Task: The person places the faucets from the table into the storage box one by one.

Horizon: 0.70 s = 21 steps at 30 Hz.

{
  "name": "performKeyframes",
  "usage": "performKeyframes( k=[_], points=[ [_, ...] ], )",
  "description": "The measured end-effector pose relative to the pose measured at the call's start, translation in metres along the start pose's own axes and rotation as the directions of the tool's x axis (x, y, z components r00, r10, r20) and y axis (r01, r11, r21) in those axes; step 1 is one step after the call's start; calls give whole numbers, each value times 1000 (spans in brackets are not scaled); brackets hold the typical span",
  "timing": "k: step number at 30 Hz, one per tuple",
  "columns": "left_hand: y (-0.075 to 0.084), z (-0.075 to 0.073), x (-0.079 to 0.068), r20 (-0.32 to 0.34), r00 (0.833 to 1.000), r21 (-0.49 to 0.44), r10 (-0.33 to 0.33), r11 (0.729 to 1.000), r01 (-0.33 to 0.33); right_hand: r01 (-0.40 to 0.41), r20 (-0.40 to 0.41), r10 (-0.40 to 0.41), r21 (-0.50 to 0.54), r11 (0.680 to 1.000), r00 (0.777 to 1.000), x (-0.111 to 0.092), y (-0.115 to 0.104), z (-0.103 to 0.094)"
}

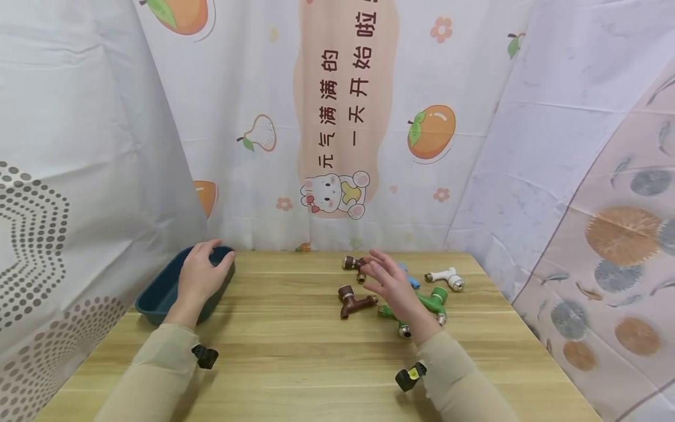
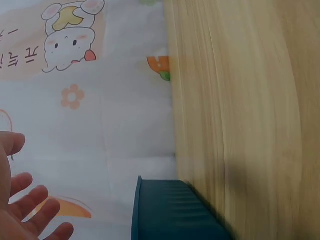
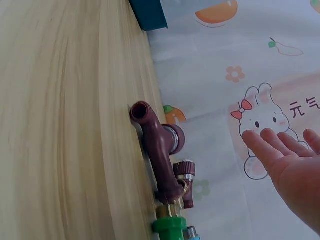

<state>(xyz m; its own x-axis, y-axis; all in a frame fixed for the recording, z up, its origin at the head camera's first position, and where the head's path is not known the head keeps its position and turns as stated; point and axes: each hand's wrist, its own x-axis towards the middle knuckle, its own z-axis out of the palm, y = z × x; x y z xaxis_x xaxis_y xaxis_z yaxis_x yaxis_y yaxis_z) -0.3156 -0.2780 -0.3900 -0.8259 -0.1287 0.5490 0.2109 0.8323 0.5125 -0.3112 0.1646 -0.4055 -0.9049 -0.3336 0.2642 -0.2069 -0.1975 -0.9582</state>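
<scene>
My left hand point(image 1: 200, 278) hovers over the dark teal plastic basin point(image 1: 153, 315) at the table's left, fingers loosely spread and holding nothing. Above a group of plastic taps, my right hand point(image 1: 398, 296) is held palm inward with its fingers extended, also holding nothing. A maroon tap point(image 1: 354, 302) lies just left of that hand, and a second maroon tap point(image 1: 350, 263) sits behind it. Two green taps, one at the right point(image 1: 437, 298) and one nearer point(image 1: 387, 312), are partly hidden by the right hand and wrist, as is a blue tap point(image 1: 412, 283). Farther right lies a white tap point(image 1: 447, 276).
The wooden table point(image 1: 285, 351) backs onto a white printed curtain point(image 1: 253, 193). More fabric hangs along its left and right sides. A small black camera is strapped at each wrist, over beige sleeves point(image 1: 459, 375).
</scene>
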Motion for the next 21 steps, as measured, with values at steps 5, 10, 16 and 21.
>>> performKeyframes(
  k=[5, 10, 16, 21],
  points=[
    [-5, -6, 1, 31, 999, 13, -40, 999, 40, -21, 7, 21, 14, 1000, 1000, 5, 4, 8],
    [-9, -11, 2, 52, 996, 34, -75, 997, 73, -36, 15, 36, -6, 999, 999, 7, 6, 14],
    [-15, -14, 3, 61, 993, 51, -96, 994, 93, -47, 22, 47, 5, 999, 999, 8, 6, 18],
    [-23, -16, 1, 83, 990, 66, -114, 992, 109, -67, 32, 66, 23, 997, 997, 10, 10, 23]
  ],
)
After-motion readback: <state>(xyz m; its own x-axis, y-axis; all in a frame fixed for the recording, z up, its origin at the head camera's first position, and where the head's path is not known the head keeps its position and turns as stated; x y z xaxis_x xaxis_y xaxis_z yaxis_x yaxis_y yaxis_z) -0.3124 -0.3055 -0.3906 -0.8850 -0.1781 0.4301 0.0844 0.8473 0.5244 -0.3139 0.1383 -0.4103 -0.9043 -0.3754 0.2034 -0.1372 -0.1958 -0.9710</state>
